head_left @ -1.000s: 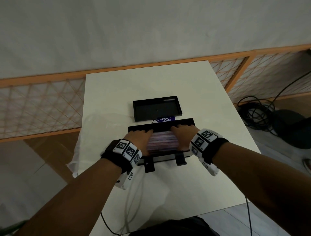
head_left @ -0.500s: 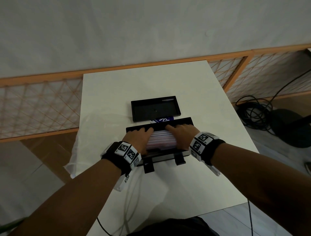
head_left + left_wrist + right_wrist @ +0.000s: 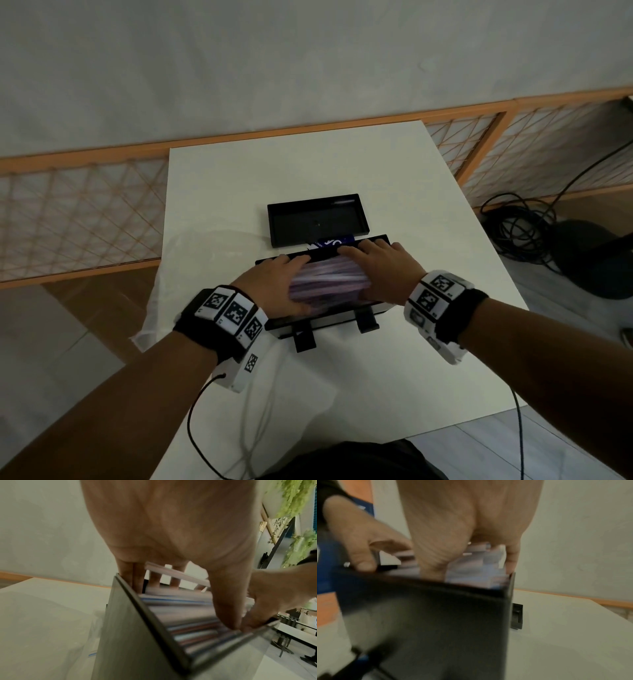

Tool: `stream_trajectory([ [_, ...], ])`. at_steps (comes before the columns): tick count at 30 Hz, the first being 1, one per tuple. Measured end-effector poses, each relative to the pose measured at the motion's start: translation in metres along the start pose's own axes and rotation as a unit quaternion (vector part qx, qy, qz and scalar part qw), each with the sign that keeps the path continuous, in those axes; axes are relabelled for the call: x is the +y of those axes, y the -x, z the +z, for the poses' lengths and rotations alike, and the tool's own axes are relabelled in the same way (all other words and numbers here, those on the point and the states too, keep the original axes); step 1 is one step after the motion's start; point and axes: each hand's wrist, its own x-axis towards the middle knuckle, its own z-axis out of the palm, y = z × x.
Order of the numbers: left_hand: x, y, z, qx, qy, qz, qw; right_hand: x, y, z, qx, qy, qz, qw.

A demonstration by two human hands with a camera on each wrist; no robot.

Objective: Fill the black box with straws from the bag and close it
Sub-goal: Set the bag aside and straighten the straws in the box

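Observation:
The black box [image 3: 322,254] stands open on the white table [image 3: 308,164], packed with pink and blue striped straws [image 3: 329,281]. My left hand [image 3: 274,287] lies flat on the left end of the straws, fingers reaching the far rim. My right hand [image 3: 380,270] presses the right end, fingers over the far rim. In the left wrist view the left hand [image 3: 171,534] has its thumb down on the straws [image 3: 180,609] inside the box wall [image 3: 137,635]. In the right wrist view the right hand [image 3: 462,520] presses the straws [image 3: 476,568] behind the box side [image 3: 428,615].
The box's black lid [image 3: 318,219] lies upturned just beyond it. A clear plastic bag [image 3: 191,267] lies left of the box, and its blue label [image 3: 330,242] shows between box and lid. Two latches [image 3: 303,337] stick out at the box's near side. Cables lie on the floor at the right.
Both hands stay pressed on the straws in the box. Their fingers have slid slightly toward the far rim.

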Motion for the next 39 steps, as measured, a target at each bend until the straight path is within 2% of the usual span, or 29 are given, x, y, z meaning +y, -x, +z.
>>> stream_trajectory([
  [4,-0.002,0.000,-0.006,-0.019,0.029,-0.005,0.999,0.007,-0.002,-0.013,-0.083,-0.119,-0.003,0.989],
  [6,-0.003,-0.003,-0.007,-0.009,0.027,-0.014,0.999,0.011,-0.005,-0.021,-0.092,-0.152,0.002,0.984],
  [8,-0.005,-0.005,-0.008,-0.020,0.005,-0.011,1.000,0.013,-0.011,-0.023,-0.102,-0.144,0.004,0.984],
  [11,-0.006,-0.007,-0.006,-0.047,-0.033,-0.005,0.998,0.006,-0.017,-0.016,-0.124,-0.046,-0.022,0.991],
  [17,-0.003,-0.008,0.005,-0.031,-0.149,0.006,0.988,-0.008,-0.023,0.003,-0.117,0.042,-0.024,0.992],
  [22,-0.001,-0.006,0.006,-0.008,-0.171,0.004,0.985,-0.013,-0.023,0.009,-0.107,0.046,-0.006,0.993],
  [25,0.000,-0.006,0.003,-0.018,-0.142,0.000,0.990,-0.010,-0.022,0.003,-0.109,0.019,-0.005,0.994],
  [30,0.001,0.003,-0.019,-0.047,0.027,0.004,0.999,0.003,-0.012,-0.015,-0.128,-0.118,0.012,0.985],
  [32,0.001,0.009,-0.027,-0.025,0.052,0.006,0.998,0.009,-0.006,-0.022,-0.108,-0.193,0.018,0.975],
  [34,-0.003,0.012,-0.030,0.008,0.055,-0.009,0.998,0.012,0.000,-0.027,-0.050,-0.248,0.032,0.967],
  [36,-0.003,0.013,-0.029,0.017,0.031,-0.018,0.999,0.012,0.007,-0.028,-0.002,-0.238,0.039,0.971],
  [39,0.002,0.012,-0.021,-0.020,-0.031,-0.023,0.999,-0.001,0.014,-0.020,-0.051,-0.139,-0.007,0.989],
])
